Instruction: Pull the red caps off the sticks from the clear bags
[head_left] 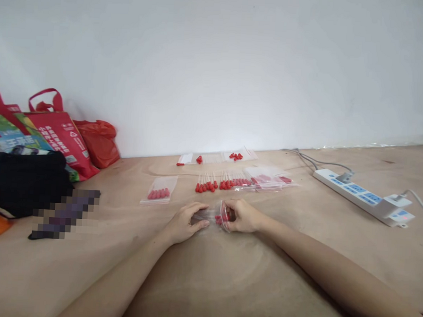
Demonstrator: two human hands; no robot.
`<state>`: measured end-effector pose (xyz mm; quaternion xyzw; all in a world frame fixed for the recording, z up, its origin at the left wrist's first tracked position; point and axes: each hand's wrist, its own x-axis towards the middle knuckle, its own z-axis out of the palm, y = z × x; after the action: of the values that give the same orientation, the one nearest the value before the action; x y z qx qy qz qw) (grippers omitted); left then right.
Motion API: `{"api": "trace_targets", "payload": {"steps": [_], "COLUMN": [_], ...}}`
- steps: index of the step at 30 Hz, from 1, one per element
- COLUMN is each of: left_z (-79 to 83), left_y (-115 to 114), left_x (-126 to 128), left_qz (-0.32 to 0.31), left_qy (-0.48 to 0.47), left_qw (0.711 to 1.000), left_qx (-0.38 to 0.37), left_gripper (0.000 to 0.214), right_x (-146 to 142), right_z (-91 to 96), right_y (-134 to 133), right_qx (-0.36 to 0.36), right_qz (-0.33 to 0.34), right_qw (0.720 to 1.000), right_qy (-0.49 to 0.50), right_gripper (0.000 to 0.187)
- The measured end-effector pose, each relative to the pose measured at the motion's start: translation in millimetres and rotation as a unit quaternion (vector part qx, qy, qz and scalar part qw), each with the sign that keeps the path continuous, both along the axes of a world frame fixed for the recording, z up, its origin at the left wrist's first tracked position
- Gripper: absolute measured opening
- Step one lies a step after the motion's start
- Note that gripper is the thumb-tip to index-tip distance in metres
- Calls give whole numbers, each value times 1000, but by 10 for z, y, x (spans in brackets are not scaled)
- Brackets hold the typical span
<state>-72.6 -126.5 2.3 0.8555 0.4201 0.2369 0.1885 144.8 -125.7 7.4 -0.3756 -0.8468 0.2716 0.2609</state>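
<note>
Between my two hands is a small clear plastic bag (212, 210), its mouth spread toward the right. My left hand (184, 222) grips its left part between thumb and fingers. My right hand (246, 216) is at the mouth, its fingers curled around red-headed sticks (222, 219) that are partly inside; the plastic blurs their exact number. Just beyond lie loose red-headed sticks (206, 185) with thin pale stems pointing away from me. A filled zip bag (164, 184) with several red heads lies flat to the left of them.
Flat clear bags (270, 176) overlap the row's right end. More bags with red heads (235, 156) lie near the wall. A white power strip (358, 194) with plugged cables stands right. Red shopping bags (61, 139), a black bag (26, 182) and a pixelated dark object (66, 215) are left.
</note>
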Motion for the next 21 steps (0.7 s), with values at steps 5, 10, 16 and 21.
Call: {"api": "trace_targets", "payload": {"steps": [5, 10, 16, 21], "left_z": [-21, -2, 45, 49], "left_y": [16, -4, -33, -59], "left_x": [-18, -38, -45, -36], "left_qz": [3, 27, -13, -77], "left_qy": [5, 5, 10, 67], "left_qw": [1000, 999, 997, 995], "left_qx": [-1, 32, 77, 14], "left_gripper": [37, 51, 45, 35], "right_x": [47, 379, 781, 452], "right_z": [-37, -12, 113, 145], "right_y": [60, 313, 648, 867], "right_qx": [-101, -235, -167, 48], "right_qz": [22, -50, -164, -223], "right_qw": [991, 945, 891, 915], "right_qy": [84, 222, 389, 332], "right_gripper": [11, 22, 27, 27]}}
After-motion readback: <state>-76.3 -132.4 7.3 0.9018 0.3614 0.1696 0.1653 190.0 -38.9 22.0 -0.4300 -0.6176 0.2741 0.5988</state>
